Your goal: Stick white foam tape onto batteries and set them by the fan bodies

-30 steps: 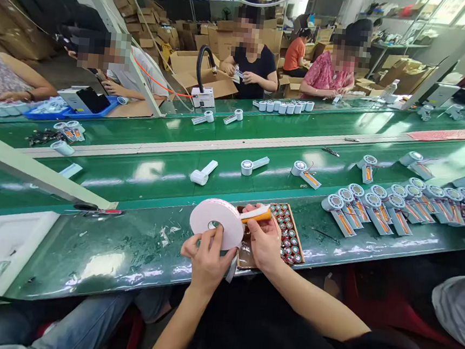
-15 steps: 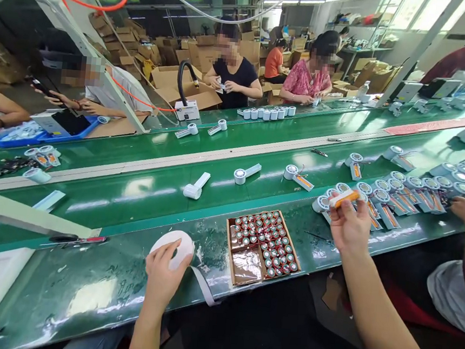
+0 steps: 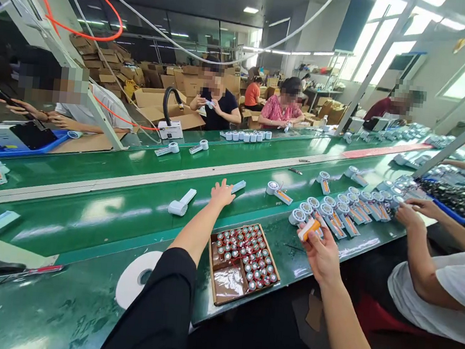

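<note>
Now my left hand [image 3: 223,192] is stretched far out over the green surface [image 3: 90,222], fingers spread loose and gripping nothing, its fingertips at one white fan unit [image 3: 237,186] on the moving belt; whether they touch it I cannot tell. My right hand [image 3: 321,253] is closed on one orange-and-white battery piece [image 3: 308,229], pinched between thumb and fingers and held just above the near edge of the surface.

Counting what lies about: one roll of white tape [image 3: 137,277] flat on the surface near my left sleeve; one cardboard box [image 3: 227,282] of small round red-topped parts between my arms, too many and too small to count, with one corner of it bare; one more white fan unit [image 3: 181,202] lying alone left of my reaching hand; one opened unit [image 3: 277,191] to its right; and a cluster of about a dozen opened units [image 3: 345,209] with orange inserts beyond my right hand. One co-worker's hand [image 3: 408,216] works at the far end of that cluster.

Half a second ago my left hand lay on the tape roll; it has let go of the roll and gone forward to the belt. My right hand held the same piece higher, over the cluster, and has come back toward me.
</note>
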### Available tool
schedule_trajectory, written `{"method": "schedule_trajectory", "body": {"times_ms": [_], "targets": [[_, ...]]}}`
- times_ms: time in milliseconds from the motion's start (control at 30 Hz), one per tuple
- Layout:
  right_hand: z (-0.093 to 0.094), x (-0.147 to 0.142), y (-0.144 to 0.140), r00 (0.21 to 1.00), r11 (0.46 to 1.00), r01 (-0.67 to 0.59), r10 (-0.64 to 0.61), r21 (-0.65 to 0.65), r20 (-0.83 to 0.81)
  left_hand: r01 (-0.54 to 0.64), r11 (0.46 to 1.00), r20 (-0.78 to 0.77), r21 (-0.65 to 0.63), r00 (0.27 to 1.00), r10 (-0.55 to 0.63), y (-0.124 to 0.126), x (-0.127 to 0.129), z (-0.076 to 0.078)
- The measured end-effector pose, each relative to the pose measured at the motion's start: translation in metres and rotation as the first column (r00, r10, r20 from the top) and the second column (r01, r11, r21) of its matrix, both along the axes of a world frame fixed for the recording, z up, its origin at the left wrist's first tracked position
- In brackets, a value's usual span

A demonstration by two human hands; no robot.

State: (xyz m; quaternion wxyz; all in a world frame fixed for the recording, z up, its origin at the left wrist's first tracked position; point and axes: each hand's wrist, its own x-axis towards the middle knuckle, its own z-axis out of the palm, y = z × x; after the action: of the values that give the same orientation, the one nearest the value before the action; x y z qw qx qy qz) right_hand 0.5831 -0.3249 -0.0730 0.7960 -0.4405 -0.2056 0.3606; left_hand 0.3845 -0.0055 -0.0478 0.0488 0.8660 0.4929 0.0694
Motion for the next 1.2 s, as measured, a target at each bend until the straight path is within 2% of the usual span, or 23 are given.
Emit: {"method": "schedule_trajectory", "body": {"times_ms": [100,200,300,400,500,567,633,700,833,933,1033,1100,1200], "targets": [[-0.019,0.019,-0.033,0.998,0.992,0.067,-0.064,-0.109,0.025,0.029,0.999,-0.021,-0.029,0.999,-0.03,0.004,-0.003,-0.014],[-0.038,0.036,-0.063,0.996,0.981,0.084,-0.082,-0.173,0.016,0.156,0.986,-0.052,-0.058,0.986,-0.159,-0.001,-0.009,-0.026],[-0.043,0.041,-0.068,0.999,0.977,0.045,-0.046,-0.211,0.001,0.29,0.949,-0.109,-0.125,0.946,-0.304,-0.012,-0.016,-0.037],[-0.032,0.032,-0.041,0.999,0.98,-0.029,0.035,-0.195,0.029,0.327,0.925,-0.161,-0.192,0.92,-0.358,-0.021,-0.019,-0.043],[-0.018,0.013,0.008,0.977,0.98,-0.155,0.171,-0.128,0.13,0.332,0.919,-0.153,-0.214,0.918,-0.367,-0.023,-0.016,-0.043],[-0.014,0.0,0.046,0.925,0.964,-0.232,0.259,-0.126,0.277,0.345,0.91,-0.118,-0.23,0.918,-0.378,-0.021,-0.014,-0.039],[-0.015,-0.009,0.085,0.81,0.951,-0.244,0.309,-0.192,0.499,0.353,0.902,-0.079,-0.247,0.921,-0.382,-0.018,-0.013,-0.035],[-0.021,-0.013,0.123,0.663,0.941,-0.196,0.335,-0.276,0.67,0.347,0.903,-0.046,-0.253,0.928,-0.369,-0.016,-0.013,-0.033],[-0.032,-0.015,0.176,0.431,0.905,-0.14,0.421,-0.402,0.798,0.325,0.916,0.006,-0.237,0.943,-0.333,-0.018,-0.011,-0.033],[-0.035,-0.011,0.191,0.181,0.857,-0.128,0.516,-0.5,0.837,0.305,0.924,0.044,-0.229,0.952,-0.303,-0.022,-0.005,-0.034],[-0.034,-0.006,0.193,-0.06,0.814,-0.076,0.573,-0.576,0.817,0.263,0.936,0.081,-0.235,0.965,-0.251,-0.023,0.002,-0.035],[-0.033,-0.004,0.194,-0.181,0.794,-0.023,0.595,-0.608,0.783,0.222,0.944,0.101,-0.244,0.974,-0.203,-0.023,0.006,-0.037],[-0.031,-0.006,0.198,-0.301,0.774,0.06,0.616,-0.63,0.728,0.16,0.952,0.126,-0.261,0.983,-0.131,-0.021,0.012,-0.04]]}}
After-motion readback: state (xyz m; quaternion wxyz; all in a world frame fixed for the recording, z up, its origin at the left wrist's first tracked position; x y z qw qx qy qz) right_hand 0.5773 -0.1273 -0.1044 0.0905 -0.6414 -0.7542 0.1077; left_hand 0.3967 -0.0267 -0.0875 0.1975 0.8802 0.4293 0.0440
